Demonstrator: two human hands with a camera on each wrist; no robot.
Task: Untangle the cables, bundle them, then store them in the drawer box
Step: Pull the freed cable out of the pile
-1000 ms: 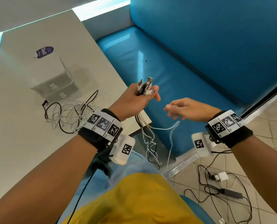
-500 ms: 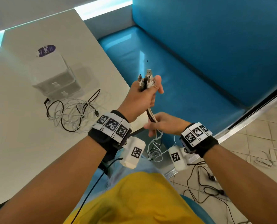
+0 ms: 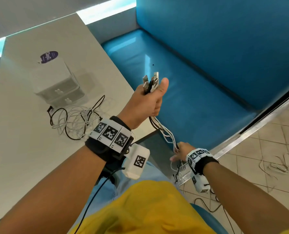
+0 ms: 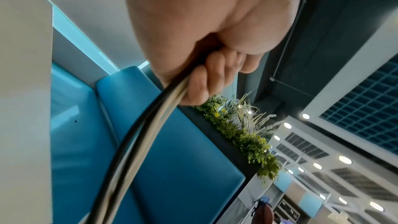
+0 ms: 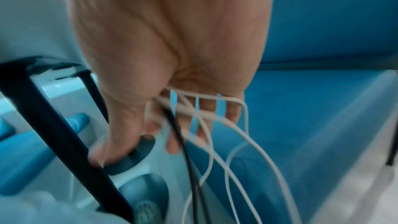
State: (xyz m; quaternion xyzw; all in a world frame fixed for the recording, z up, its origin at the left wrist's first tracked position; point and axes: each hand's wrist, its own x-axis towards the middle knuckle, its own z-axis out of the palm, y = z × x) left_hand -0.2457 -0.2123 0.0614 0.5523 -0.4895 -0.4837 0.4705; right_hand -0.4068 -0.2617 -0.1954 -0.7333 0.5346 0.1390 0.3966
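My left hand [image 3: 154, 98] is raised over the table corner and grips a bunch of white and black cables [image 3: 162, 130], their USB plugs [image 3: 151, 82] sticking up above the thumb. In the left wrist view the fingers [image 4: 204, 81] curl round the strands [image 4: 133, 142]. Lower down, my right hand [image 3: 178, 152] holds the same hanging cables; in the right wrist view the strands [image 5: 215, 125] run between its fingers [image 5: 232, 113]. A second tangle of cables [image 3: 76, 119] lies on the table in front of the white drawer box [image 3: 59, 81], whose drawers look closed.
The pale table [image 3: 22, 157] fills the left side, its corner near my left wrist. A blue bench [image 3: 199, 78] lies ahead and to the right. More loose cables [image 3: 278, 166] lie on the tiled floor. A black table leg [image 5: 53, 125] stands beside my right hand.
My right hand came in from the right, took the cables just under my left hand, then slid down along them. My left hand rose slightly, still holding the plugs.
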